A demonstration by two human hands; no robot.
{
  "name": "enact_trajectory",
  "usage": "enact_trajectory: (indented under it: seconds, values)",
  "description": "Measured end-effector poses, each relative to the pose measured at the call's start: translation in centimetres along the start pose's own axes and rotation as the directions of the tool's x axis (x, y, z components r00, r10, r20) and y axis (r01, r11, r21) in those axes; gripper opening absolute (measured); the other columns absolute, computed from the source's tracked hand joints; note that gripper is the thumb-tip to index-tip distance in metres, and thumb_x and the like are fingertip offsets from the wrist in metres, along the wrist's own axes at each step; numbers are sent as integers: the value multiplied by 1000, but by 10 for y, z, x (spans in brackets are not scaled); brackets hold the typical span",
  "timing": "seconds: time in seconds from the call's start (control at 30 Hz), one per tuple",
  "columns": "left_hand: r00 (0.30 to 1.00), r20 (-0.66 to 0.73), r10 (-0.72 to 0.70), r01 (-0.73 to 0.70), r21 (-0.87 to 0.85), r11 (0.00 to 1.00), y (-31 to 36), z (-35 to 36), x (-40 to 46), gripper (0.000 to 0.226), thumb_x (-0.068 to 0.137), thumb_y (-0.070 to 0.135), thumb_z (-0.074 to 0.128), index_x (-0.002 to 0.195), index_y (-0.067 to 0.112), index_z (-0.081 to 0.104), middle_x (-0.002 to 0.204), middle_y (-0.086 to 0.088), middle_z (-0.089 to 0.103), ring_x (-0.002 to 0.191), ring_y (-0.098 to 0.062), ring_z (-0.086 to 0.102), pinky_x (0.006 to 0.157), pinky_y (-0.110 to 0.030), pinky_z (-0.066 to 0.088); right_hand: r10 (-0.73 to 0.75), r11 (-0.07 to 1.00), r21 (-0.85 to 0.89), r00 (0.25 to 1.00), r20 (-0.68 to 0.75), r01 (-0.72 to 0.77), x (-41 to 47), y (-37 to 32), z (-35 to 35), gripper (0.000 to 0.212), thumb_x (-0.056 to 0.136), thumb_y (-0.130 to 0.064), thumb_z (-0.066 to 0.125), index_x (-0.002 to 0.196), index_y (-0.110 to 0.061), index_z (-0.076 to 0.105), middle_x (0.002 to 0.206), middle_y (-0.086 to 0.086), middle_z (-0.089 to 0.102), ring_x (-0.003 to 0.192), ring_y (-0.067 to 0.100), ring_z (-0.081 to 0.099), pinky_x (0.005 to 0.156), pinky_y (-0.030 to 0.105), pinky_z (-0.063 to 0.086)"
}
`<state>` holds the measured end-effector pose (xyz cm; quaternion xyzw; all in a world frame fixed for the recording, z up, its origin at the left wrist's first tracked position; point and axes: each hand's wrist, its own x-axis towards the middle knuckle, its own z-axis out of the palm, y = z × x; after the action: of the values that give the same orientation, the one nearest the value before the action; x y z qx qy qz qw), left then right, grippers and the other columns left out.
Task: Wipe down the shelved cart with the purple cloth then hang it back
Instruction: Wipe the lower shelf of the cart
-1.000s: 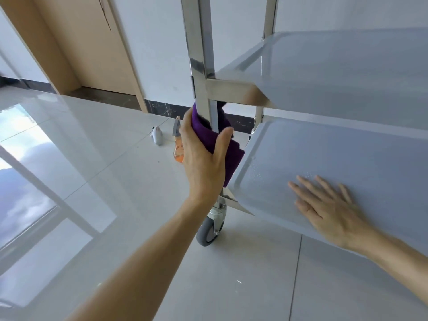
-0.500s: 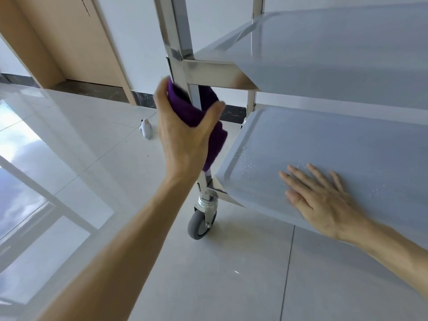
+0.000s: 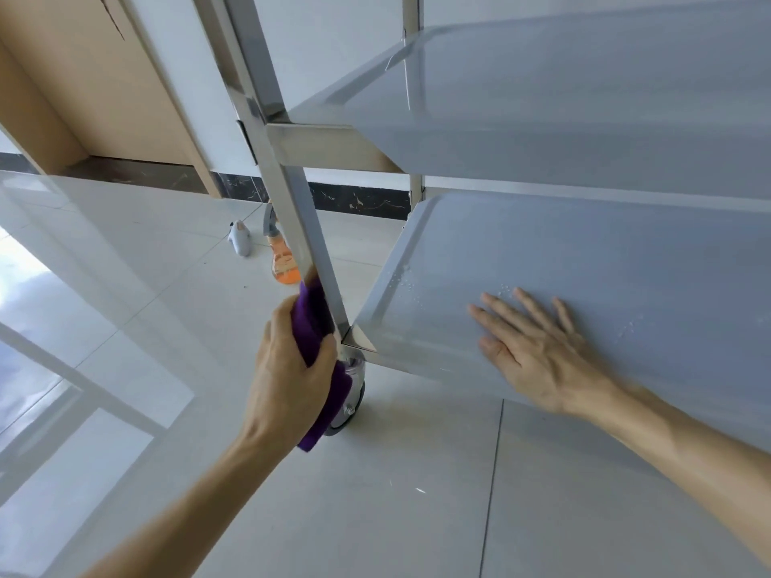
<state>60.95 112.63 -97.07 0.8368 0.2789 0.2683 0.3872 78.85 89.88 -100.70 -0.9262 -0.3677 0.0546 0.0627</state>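
Head view: our left hand [image 3: 288, 377] grips the purple cloth [image 3: 313, 327] around the upright post [image 3: 292, 194], low near the lower shelf's [image 3: 584, 260] corner; right hand [image 3: 538, 352] lies spread flat.

Cart [image 3: 542, 264] shelves cut off right; caster [image 3: 348, 406] half hidden behind purple cloth [image 3: 311, 323]; spray bottle [image 3: 283, 260] partly behind post.

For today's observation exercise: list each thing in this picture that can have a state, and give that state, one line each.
purple cloth: wrapped round the cart post, gripped.
left hand: grips the cloth low on the post.
right hand: flat, fingers spread, on the lower shelf.
lower shelf: water droplets on it.
cart post: shiny, bare above the cloth.
spray bottle: upright on the floor.
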Motion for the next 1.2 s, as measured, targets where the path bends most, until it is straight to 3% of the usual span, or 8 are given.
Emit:
enact_trajectory:
  seconds: [0.23,0.33,0.4,0.5,0.63,0.8,0.9,1.2]
  values:
    - [958,120,-262,288,-449,846,53,-37,-47,37,78,15,68,96,46,61,79,13,72,66,-13,72,50,-26,55,-33,989,145,996,78,21,-6,-5,-12,50,103,-50,23,152,-46,19,161,-25,6,151,8,-5,120,47,-9]
    - [926,275,-257,374,-586,719,73,-27,-41,31,79,8,67,94,35,69,79,2,75,63,-16,72,49,-25,53,-15,901,434,1000,4,12,-9,0,-32,43,105,-32,40,147,-27,42,158,-10,32,146,6,23,118,23,8]
    - [959,252,-131,257,-575,777,79,-14,-29,36,78,9,61,105,33,63,82,8,74,69,-10,71,53,-25,54,50,804,594,998,-34,-20,-17,12,-46,38,103,-26,45,140,-20,51,148,-6,46,131,4,42,102,4,23]
    - [943,119,311,-305,-62,950,67,3,-1,55,80,9,57,130,28,46,103,19,64,91,-6,60,75,-21,49,141,826,557,988,-61,-83,-32,42,-57,36,103,-30,43,136,-20,54,143,-7,51,130,10,47,103,15,29]
    - [700,617,359,-706,520,482,22,26,13,84,86,47,63,154,23,20,151,-2,35,132,-29,35,110,-40,32,213,904,404,967,-143,-139,-49,81,-53,34,103,-20,45,132,-7,58,138,9,57,128,25,51,98,19,29]
    - [607,751,258,-765,466,444,-3,24,23,131,63,59,80,155,30,-9,163,4,5,148,-24,8,117,-38,25,156,986,87,973,-168,-143,-74,113,-28,41,102,-24,46,141,-14,52,151,4,45,143,26,37,115,39,24]
    - [581,754,308,-793,438,423,-6,21,30,121,72,40,83,156,32,-4,163,6,11,148,-21,16,106,-38,44,174,984,53,971,-167,-167,-75,114,-20,46,103,-32,38,147,-23,43,157,-3,36,148,23,28,116,43,20]
    - [508,679,530,-860,366,355,33,88,-26,83,90,37,64,155,8,21,159,-15,28,145,-38,25,118,-48,23,208,978,23,970,-122,-207,-76,109,-16,51,102,-38,29,151,-27,34,161,-8,26,150,20,19,118,45,17]
